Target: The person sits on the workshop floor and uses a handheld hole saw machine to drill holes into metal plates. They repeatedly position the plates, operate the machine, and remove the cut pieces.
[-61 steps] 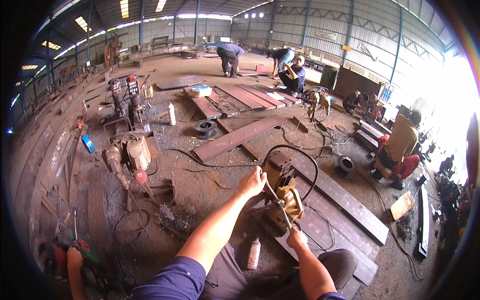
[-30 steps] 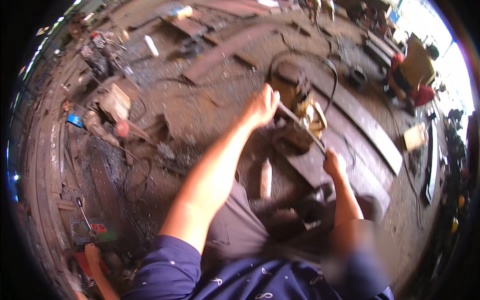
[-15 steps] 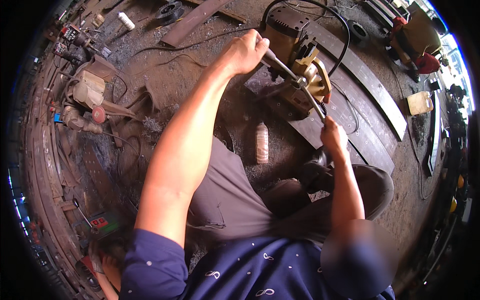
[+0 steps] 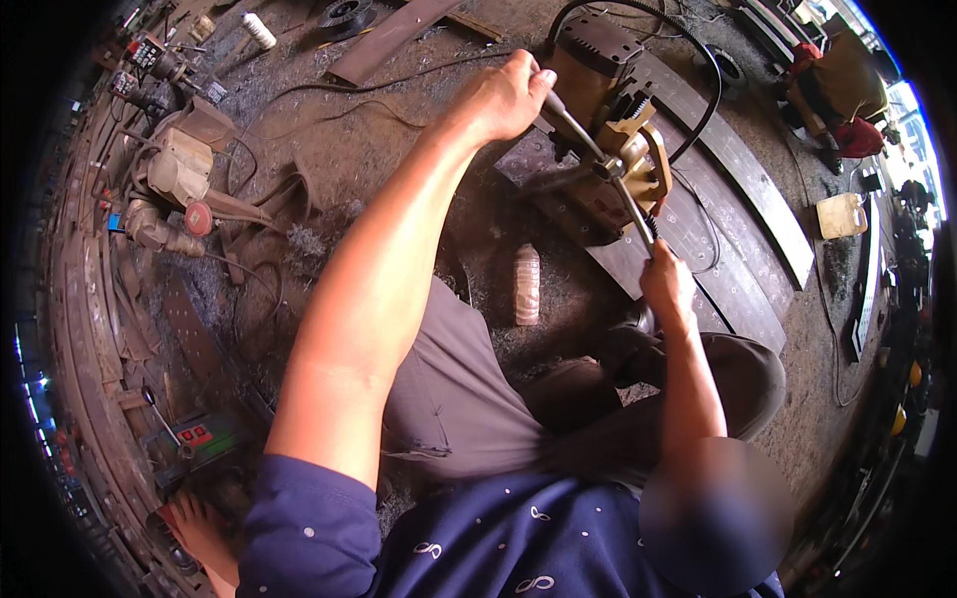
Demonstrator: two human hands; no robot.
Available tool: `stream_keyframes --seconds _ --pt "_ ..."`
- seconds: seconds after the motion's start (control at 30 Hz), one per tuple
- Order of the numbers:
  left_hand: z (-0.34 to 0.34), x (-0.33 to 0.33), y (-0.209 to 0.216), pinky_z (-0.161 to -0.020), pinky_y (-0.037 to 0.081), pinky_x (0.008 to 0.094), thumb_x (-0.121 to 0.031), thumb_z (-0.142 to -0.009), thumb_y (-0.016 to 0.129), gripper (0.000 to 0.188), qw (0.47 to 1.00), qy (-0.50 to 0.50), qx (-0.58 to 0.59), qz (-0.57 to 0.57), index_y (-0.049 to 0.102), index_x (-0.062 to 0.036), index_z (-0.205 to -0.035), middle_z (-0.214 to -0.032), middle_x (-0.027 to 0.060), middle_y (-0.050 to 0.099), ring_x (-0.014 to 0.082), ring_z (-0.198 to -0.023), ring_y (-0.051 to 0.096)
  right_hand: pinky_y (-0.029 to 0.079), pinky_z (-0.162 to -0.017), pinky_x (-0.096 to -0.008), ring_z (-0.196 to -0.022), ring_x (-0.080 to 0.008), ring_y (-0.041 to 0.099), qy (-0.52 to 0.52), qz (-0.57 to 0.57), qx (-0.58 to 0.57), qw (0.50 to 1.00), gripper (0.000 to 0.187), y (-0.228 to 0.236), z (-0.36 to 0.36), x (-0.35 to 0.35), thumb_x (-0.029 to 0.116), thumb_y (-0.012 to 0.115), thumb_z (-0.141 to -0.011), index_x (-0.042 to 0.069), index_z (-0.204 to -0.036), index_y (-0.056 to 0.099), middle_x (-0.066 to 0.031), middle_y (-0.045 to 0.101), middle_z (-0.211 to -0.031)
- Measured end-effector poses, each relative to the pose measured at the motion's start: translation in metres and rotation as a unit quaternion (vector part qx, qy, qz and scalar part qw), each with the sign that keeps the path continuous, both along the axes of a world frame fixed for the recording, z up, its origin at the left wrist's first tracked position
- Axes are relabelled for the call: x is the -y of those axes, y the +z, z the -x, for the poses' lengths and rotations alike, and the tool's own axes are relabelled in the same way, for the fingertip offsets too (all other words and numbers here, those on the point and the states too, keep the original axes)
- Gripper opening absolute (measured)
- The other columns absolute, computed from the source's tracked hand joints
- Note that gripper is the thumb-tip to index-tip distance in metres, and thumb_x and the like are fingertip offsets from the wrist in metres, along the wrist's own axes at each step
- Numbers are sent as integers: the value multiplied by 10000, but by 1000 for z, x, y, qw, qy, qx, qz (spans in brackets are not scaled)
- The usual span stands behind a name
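Note:
A magnetic drill (image 4: pixel 598 50) with a yellowish body stands on dark steel plates, ahead and to the right. My left hand (image 4: pixel 506 97) is closed around the grip end of one metal feed handle (image 4: pixel 580 132) on the drill's side. Closer to me, my right hand (image 4: pixel 668 284) grips another feed handle (image 4: pixel 632 204) pointing down from the same hub. The drill's lower end and bit are partly hidden by its body and the handles. A wrapped plastic bottle (image 4: pixel 526 286) stands on the floor, left of my right hand.
Flat steel plates (image 4: pixel 733 269) with punched holes lie under the drill. A second machine (image 4: pixel 179 164) stands at the left. Another person's hand (image 4: pixel 194 523) shows at lower left, near a green box with red buttons (image 4: pixel 196 437). Someone crouches (image 4: pixel 842 85) far right near a pale jug (image 4: pixel 841 212).
The whole view has shifted slightly, with the drill and both hands now a little farther right. Both hands keep their grip. The other person's hand at lower left has changed pose.

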State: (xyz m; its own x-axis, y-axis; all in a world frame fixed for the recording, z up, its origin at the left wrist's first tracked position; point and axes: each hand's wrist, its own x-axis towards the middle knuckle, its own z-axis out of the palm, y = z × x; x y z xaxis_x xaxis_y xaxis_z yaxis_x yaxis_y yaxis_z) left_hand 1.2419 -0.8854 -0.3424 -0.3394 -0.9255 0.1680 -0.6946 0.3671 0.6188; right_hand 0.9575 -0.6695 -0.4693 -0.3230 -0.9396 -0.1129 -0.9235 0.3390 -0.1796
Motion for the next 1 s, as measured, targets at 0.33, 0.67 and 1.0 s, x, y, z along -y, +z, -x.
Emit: stream_keyframes --seconds 0.33,0.67,1.0 --pt "14 -12 -1 -822 556 476 -450 -1073 525 443 998 -14 -62 -6 581 -14 -1131 -944 216 726 393 -931 727 564 -744 -580 -857 -470 725 -43 -3 -38 998 120 -22 10 -5 156 542 -969 85 -1063 564 -250 732 -890" --pt "14 12 -20 -790 565 479 -478 -1077 492 475 994 -77 -70 13 574 -18 -1164 -941 226 732 390 -922 737 556 -774 -565 -894 -464 719 -32 0 -33 999 122 5 11 -4 128 526 -956 76 -1029 609 -240 735 -907" --pt "-10 35 -40 -811 529 402 -479 -1073 523 467 996 -24 -81 -25 594 -18 -1093 -909 121 682 223 -898 669 535 -659 -407 -678 -252 639 -258 12 698 668 724 36 43 -4 672 358 -1049 45 -1299 619 -142 726 -941"
